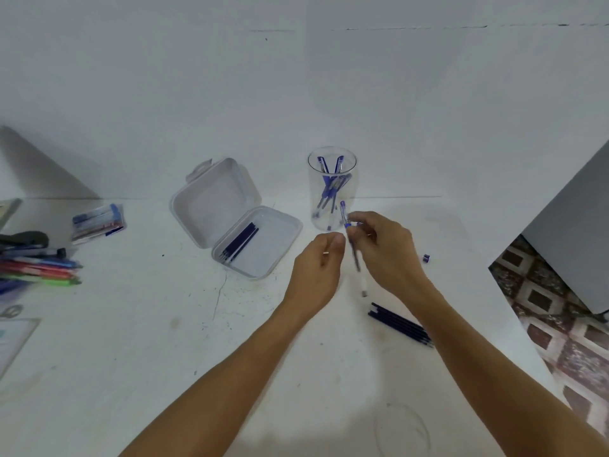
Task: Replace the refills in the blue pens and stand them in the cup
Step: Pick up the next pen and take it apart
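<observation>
Presently, on the white bench [131, 357]: one clear cup [332, 192], upright toward the far edge against the wall, holding several blue pens [329, 188] that lean inside it. One further blue pen [354, 255], blurred, is held in the air just in front of the cup's base. It is tilted, cap end up and pale tip down toward the bench top. The right hand [385, 249] pinches that pen near its upper end between thumb and fingertips. The left hand [318, 268] is just beside it, fingers curled in with the thumb against them; whether it grips anything I cannot tell. One open plastic box [237, 219] sits left of the cup, lid tipped back toward the wall, with a few dark refills [240, 240] lying in its base. One loose bundle of dark refills [400, 324] lies toward the right edge, partly under the right forearm. One small blue piece [426, 257] lies alone, just to the right of the right hand. At the left edge are a row of coloured pens [39, 268], a packet of pens [99, 222] behind them, and a black item [23, 240] too blurred to name. Beyond the right edge, patterned floor tiles [560, 341] show.
</observation>
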Available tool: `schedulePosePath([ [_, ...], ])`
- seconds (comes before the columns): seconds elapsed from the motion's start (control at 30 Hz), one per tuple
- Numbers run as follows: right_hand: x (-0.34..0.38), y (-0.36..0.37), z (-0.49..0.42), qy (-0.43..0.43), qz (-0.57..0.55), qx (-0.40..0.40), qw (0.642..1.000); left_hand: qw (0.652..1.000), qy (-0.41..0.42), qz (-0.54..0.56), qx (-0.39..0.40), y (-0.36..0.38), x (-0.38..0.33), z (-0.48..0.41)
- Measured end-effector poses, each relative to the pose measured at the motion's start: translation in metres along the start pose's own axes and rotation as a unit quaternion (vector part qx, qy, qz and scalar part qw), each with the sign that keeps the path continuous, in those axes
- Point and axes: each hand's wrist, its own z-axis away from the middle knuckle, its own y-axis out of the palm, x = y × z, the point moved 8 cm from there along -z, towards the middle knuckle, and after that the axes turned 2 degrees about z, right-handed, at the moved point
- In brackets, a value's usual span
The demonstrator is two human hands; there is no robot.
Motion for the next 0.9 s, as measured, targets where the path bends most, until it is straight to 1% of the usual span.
schedulePosePath([
  [0.07, 0.003, 0.012, 0.011, 0.05, -0.126, 0.032, 0.99, 0.999, 0.007, 0.028, 0.023, -0.003, -0.006, 0.0],
  [0.13, 0.001, 0.021, 0.02, 0.087, -0.197, 0.049, 0.975, 0.998, 0.004, 0.036, 0.052, -0.006, -0.007, 0.003],
  [0.2, 0.0, 0.03, 0.031, 0.13, -0.278, 0.073, 0.949, 0.997, 0.033, -0.024, 0.061, -0.015, -0.006, 0.01],
  [0.23, 0.0, 0.032, 0.037, 0.146, -0.308, 0.08, 0.937, 0.994, 0.058, -0.068, 0.06, -0.02, -0.005, 0.015],
  [0.27, 0.0, 0.033, 0.041, 0.153, -0.317, 0.079, 0.933, 0.989, 0.082, -0.105, 0.057, -0.024, -0.004, 0.019],
  [0.33, 0.001, 0.035, 0.048, 0.157, -0.308, 0.079, 0.935, 0.982, 0.1, -0.149, 0.057, -0.031, 0.001, 0.027],
  [0.43, 0.001, 0.044, 0.054, 0.174, -0.326, 0.085, 0.925, 0.97, 0.099, -0.21, 0.07, -0.036, 0.009, 0.033],
  [0.57, 0.004, 0.052, 0.06, 0.15, -0.33, 0.083, 0.928, 0.951, 0.088, -0.291, 0.051, -0.044, 0.016, 0.037],
  [0.67, 0.001, 0.053, 0.062, 0.14, -0.322, 0.05, 0.935, 0.932, 0.093, -0.349, 0.035, -0.045, 0.016, 0.038],
  [0.73, -0.002, 0.051, 0.062, 0.136, -0.32, 0.024, 0.937, 0.928, 0.081, -0.362, 0.029, -0.045, 0.018, 0.037],
  [0.8, -0.005, 0.044, 0.06, 0.116, -0.287, 0.0, 0.951, 0.934, 0.065, -0.352, 0.014, -0.047, 0.02, 0.032],
  [0.9, -0.014, 0.036, 0.055, 0.111, -0.257, -0.003, 0.96, 0.936, 0.085, -0.342, 0.001, -0.042, 0.019, 0.027],
])
